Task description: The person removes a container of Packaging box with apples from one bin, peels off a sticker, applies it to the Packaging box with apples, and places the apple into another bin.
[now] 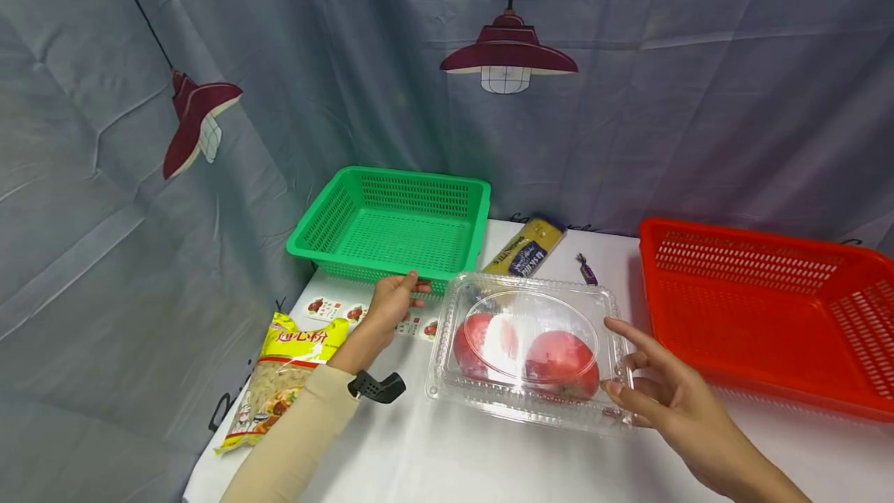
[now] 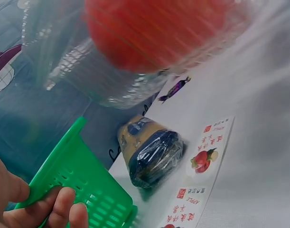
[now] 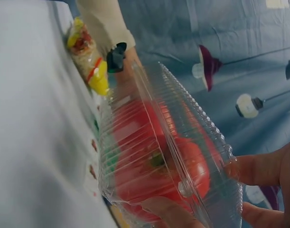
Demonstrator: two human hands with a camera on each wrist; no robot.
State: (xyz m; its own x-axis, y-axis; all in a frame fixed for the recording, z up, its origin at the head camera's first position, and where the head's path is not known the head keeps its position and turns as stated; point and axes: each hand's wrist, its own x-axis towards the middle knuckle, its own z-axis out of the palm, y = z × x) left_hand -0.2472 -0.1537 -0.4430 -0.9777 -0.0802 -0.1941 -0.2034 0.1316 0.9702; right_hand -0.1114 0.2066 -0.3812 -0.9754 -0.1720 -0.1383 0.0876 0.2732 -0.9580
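My left hand (image 1: 391, 303) pinches the near rim of the green basket (image 1: 328, 258) between thumb and fingers; the left wrist view shows the fingers under the basket rim (image 2: 69, 142). My right hand (image 1: 677, 402) holds the right end of a clear plastic clamshell box (image 1: 447, 355), raised above the table. Inside the box lie red tomatoes (image 1: 562, 359); one tomato (image 3: 187, 164) shows its green stem in the right wrist view. The thumb and fingers of the right hand are on opposite faces of the box. The green basket holds nothing.
A red basket (image 1: 726, 332) stands at the right. Behind the box lie a spaghetti pack (image 1: 534, 243) and a purple-wrapped candy (image 1: 587, 270). A yellow pasta bag (image 1: 279, 386) is at the left front. Strips of apple labels (image 1: 324, 309) lie before the green basket.
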